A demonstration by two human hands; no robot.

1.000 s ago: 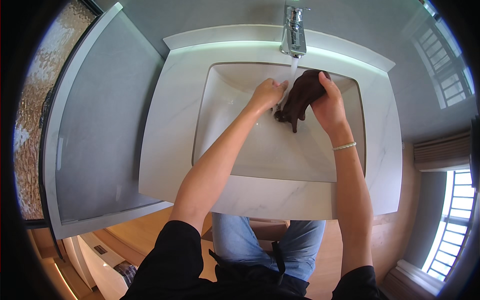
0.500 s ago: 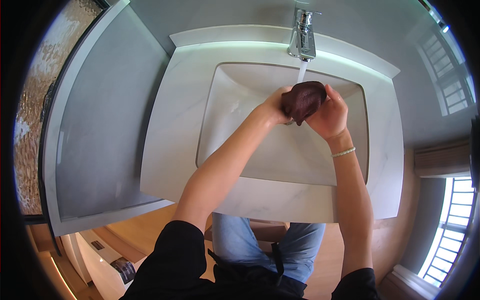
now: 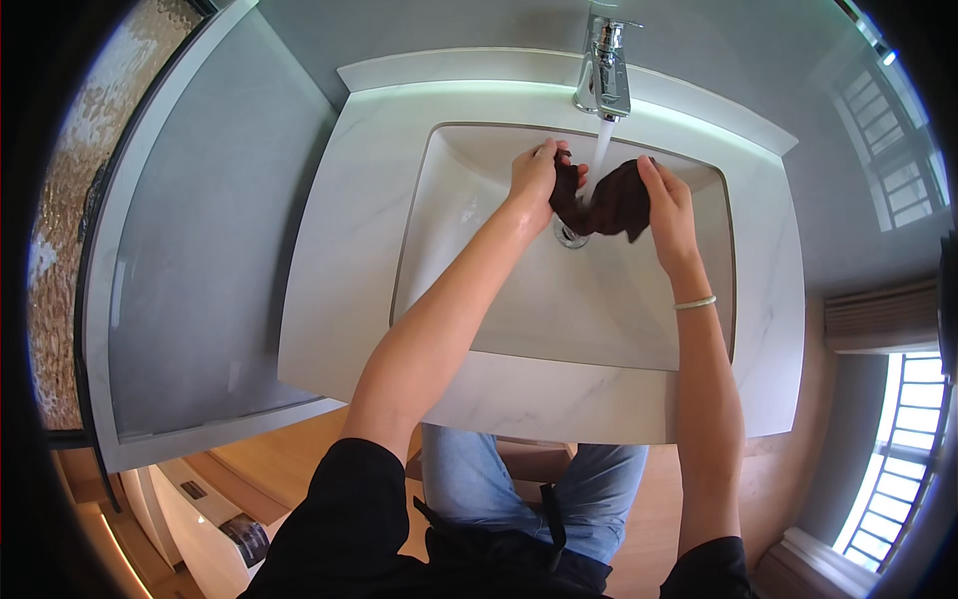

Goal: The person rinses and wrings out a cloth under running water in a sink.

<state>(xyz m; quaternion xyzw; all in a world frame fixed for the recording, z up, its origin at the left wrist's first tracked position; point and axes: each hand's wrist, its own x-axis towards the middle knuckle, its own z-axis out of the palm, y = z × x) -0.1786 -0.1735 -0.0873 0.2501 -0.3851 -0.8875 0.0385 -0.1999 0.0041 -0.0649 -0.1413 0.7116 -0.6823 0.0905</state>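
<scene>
A dark brown cloth hangs stretched between my two hands over the sink basin, sagging in the middle. My left hand pinches one end, its fingers closed on the fabric. On the other side my right hand grips the wider, bunched part between thumb and fingers. Water runs from the chrome faucet down between the hands, onto or just behind the cloth's low middle; I cannot tell which. The round metal drain shows just below the cloth.
A white marbled countertop surrounds the basin, with a raised ledge along the back. A grey framed panel stands at the left. A barred window lies at the lower right.
My hands have moved apart, the left one up and to the left. The cloth, bunched over both hands before, is now drawn out between them, and the drain has come into view.
</scene>
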